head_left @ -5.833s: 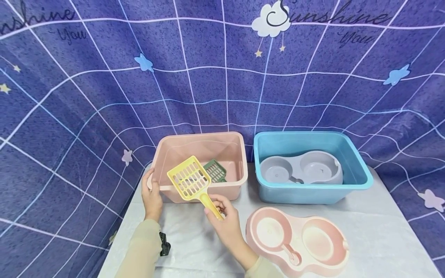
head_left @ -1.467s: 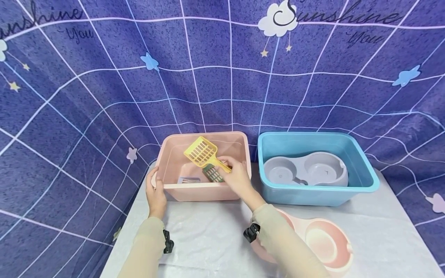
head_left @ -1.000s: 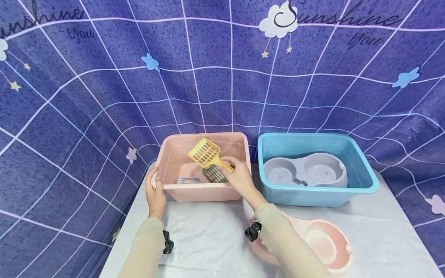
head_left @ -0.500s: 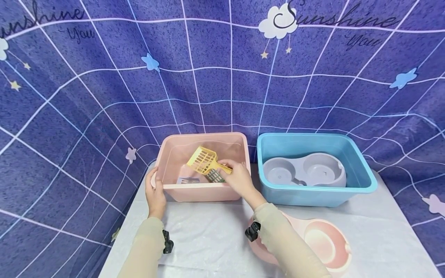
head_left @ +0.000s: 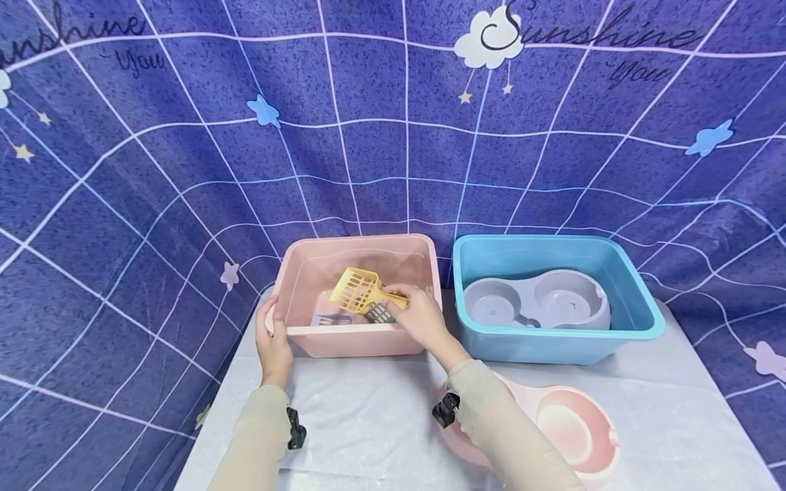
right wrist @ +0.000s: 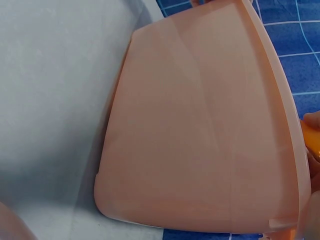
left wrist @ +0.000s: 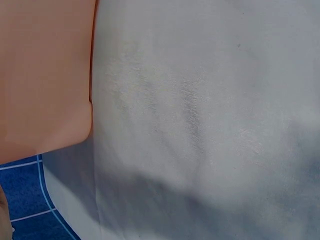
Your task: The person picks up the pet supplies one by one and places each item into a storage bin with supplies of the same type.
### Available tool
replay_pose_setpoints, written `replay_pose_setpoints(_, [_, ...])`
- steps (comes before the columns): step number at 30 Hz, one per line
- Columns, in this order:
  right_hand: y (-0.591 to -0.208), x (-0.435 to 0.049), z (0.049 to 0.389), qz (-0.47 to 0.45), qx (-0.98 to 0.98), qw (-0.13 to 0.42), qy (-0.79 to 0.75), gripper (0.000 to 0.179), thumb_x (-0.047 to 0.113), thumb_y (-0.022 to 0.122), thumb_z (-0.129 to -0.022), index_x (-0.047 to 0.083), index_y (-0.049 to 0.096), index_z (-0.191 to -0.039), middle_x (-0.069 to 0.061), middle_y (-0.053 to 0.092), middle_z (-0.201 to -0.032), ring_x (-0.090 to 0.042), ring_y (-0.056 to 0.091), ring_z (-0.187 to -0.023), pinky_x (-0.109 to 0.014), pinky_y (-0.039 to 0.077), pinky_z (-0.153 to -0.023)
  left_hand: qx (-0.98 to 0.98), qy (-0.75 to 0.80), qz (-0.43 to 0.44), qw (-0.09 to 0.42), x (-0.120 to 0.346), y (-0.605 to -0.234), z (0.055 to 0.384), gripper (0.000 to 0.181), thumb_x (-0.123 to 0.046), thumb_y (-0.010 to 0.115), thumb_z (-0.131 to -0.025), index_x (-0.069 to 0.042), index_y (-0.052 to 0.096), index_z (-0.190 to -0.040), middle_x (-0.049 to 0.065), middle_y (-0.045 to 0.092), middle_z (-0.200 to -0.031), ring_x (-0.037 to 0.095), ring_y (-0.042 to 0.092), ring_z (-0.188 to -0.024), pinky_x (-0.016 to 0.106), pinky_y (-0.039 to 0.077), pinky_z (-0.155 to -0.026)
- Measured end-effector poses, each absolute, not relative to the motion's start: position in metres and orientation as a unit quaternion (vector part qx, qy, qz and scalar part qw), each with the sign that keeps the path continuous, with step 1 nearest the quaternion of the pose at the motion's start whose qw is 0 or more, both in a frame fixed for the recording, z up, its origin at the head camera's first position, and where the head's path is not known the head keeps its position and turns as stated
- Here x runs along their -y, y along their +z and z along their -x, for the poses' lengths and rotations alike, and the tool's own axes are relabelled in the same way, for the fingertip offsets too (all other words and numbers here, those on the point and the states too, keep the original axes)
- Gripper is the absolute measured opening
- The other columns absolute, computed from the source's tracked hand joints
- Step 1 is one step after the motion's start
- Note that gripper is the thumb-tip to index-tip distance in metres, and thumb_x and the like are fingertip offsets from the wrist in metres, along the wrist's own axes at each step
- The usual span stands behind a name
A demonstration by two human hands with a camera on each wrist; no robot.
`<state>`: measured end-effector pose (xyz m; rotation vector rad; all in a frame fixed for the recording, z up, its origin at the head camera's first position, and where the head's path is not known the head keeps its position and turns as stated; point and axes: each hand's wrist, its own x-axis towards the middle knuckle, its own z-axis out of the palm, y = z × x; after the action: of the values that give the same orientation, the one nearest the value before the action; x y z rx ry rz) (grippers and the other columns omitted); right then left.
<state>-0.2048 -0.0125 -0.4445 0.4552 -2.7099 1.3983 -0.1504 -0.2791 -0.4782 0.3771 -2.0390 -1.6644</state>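
In the head view my right hand pinches the handle of a yellow slotted litter scoop, its head tilted low inside the pink litter box. Under the yellow scoop lies a green litter scoop, partly covered by it and by my fingers. A grey slotted scoop rests further left in the box, its lower part hidden by the front wall. My left hand grips the box's left rim at the front corner. The right wrist view mostly shows the box's outer wall.
To the right stands a blue litter box with a grey double bowl inside. A pink double bowl sits on the table nearer me, partly beneath my right forearm. A patterned blue curtain hangs behind both boxes.
The right hand has carried the yellow scoop from in front of the pink box into it, then lowered it over the green scoop. The left hand stays on the rim.
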Motion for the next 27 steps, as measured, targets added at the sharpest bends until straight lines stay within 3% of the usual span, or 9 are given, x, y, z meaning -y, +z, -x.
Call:
replay_pose_setpoints(3, [-0.4438, 0.0116, 0.2043, -0.147, 0.874, 0.031, 0.462, 0.03, 0.028, 0.067, -0.094, 0.015, 0.07, -0.122, -0.006, 0.07, -0.117, -0.026, 0.061, -0.115, -0.058, 0.011, -0.119, 0.746, -0.607, -0.139, 0.236, 0.2784, -0.4772, 0.1495, 0.041, -0.014, 0.04, -0.104, -0.009, 0.045, -0.144, 0.009, 0.036, -0.154, 0.028, 0.033, -0.142, 0.042, 0.026, -0.118])
replay_pose_setpoints(6, [-0.4435, 0.0108, 0.2043, -0.151, 0.866, 0.041, 0.475, 0.03, 0.026, 0.067, -0.094, 0.012, 0.07, -0.121, -0.004, 0.071, -0.1, -0.022, 0.065, -0.093, -0.055, 0.029, -0.113, 0.746, -0.608, -0.136, 0.237, 0.2783, -0.4774, 0.1495, 0.042, -0.013, 0.039, -0.103, -0.009, 0.045, -0.144, 0.009, 0.036, -0.154, 0.028, 0.032, -0.142, 0.041, 0.026, -0.118])
replay_pose_setpoints(8, [-0.4433, 0.0106, 0.2041, -0.154, 0.86, 0.049, 0.483, 0.029, 0.025, 0.068, -0.094, 0.011, 0.07, -0.119, -0.001, 0.069, -0.09, -0.018, 0.061, -0.08, -0.047, 0.044, -0.099, 0.744, -0.609, -0.134, 0.239, 0.2784, -0.4778, 0.1495, 0.042, -0.013, 0.039, -0.103, -0.008, 0.045, -0.144, 0.009, 0.037, -0.154, 0.028, 0.033, -0.142, 0.04, 0.026, -0.118])
replay_pose_setpoints(10, [-0.4439, 0.0108, 0.2044, -0.156, 0.858, 0.056, 0.486, 0.027, 0.024, 0.068, -0.094, 0.011, 0.07, -0.118, 0.002, 0.067, -0.086, -0.013, 0.057, -0.073, -0.037, 0.051, -0.08, 0.743, -0.61, -0.132, 0.242, 0.2786, -0.4786, 0.1498, 0.042, -0.013, 0.039, -0.103, -0.008, 0.045, -0.144, 0.009, 0.037, -0.154, 0.028, 0.033, -0.142, 0.04, 0.026, -0.118])
replay_pose_setpoints(12, [-0.4446, 0.0111, 0.2046, -0.155, 0.856, 0.063, 0.489, 0.026, 0.023, 0.068, -0.093, 0.011, 0.071, -0.116, 0.004, 0.067, -0.087, -0.009, 0.056, -0.073, -0.03, 0.049, -0.067, 0.742, -0.611, -0.13, 0.244, 0.2789, -0.4793, 0.1502, 0.041, -0.013, 0.039, -0.103, -0.007, 0.045, -0.144, 0.009, 0.037, -0.154, 0.028, 0.033, -0.142, 0.039, 0.026, -0.118])
replay_pose_setpoints(27, [-0.4498, 0.007, 0.2029, -0.148, 0.783, 0.124, 0.592, 0.017, 0.01, 0.067, -0.094, 0.007, 0.073, -0.11, -0.001, 0.065, -0.083, -0.013, 0.055, -0.071, -0.021, 0.046, -0.061, 0.746, -0.605, -0.129, 0.247, 0.2787, -0.4789, 0.1493, 0.041, -0.013, 0.04, -0.104, -0.007, 0.045, -0.144, 0.01, 0.038, -0.153, 0.029, 0.035, -0.14, 0.042, 0.028, -0.117])
